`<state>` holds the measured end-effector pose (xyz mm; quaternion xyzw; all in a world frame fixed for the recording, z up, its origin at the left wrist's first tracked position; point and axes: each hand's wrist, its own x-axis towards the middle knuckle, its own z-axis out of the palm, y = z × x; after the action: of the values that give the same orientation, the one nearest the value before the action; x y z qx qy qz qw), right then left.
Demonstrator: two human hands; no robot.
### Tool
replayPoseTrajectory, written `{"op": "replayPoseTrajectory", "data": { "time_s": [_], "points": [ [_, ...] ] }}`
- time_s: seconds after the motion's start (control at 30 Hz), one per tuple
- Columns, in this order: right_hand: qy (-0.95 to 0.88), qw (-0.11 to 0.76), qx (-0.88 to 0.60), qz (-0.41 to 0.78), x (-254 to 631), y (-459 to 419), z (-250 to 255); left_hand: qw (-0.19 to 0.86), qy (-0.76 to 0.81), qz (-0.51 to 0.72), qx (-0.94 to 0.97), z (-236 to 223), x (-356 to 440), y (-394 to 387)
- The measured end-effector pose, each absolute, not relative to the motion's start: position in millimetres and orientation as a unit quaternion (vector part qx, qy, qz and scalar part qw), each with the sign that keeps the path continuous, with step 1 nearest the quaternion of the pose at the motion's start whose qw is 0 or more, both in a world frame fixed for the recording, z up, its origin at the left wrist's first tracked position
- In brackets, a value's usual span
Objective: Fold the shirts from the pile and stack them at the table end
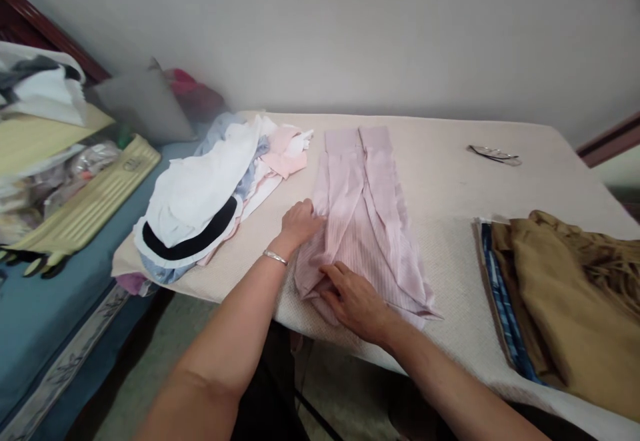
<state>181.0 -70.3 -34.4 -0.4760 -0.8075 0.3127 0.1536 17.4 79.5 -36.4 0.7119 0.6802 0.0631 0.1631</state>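
A pale pink ribbed garment lies spread lengthwise on the cream bed cover. My left hand, with a silver bracelet at the wrist, pinches the garment's left edge about halfway along. My right hand presses on the crumpled near end of the garment, its fingers curled into the fabric. Both forearms reach in from the bottom of the view.
A heap of white, blue and pink clothes lies left of the garment. Folded brown and blue-striped clothes sit at the right. Eyeglasses rest far right. A grey pillow and cluttered boxes stand at the left.
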Motion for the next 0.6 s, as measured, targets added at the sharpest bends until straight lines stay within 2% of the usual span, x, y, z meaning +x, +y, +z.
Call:
{"op": "replayPoseTrajectory", "data": {
  "time_s": [0.13, 0.27, 0.6],
  "points": [
    [-0.841, 0.154, -0.464, 0.231, 177, -78, -33, 0.129, 0.691, 0.074, 0.707, -40, 21, 77],
    [-0.893, 0.149, -0.389, 0.169, 169, -87, -36, 0.129, 0.666, 0.084, 0.730, -39, 12, 79],
    [-0.904, 0.157, -0.342, 0.203, 163, -97, -49, 0.120, 0.631, 0.041, 0.765, -33, 8, 72]
  ]
}}
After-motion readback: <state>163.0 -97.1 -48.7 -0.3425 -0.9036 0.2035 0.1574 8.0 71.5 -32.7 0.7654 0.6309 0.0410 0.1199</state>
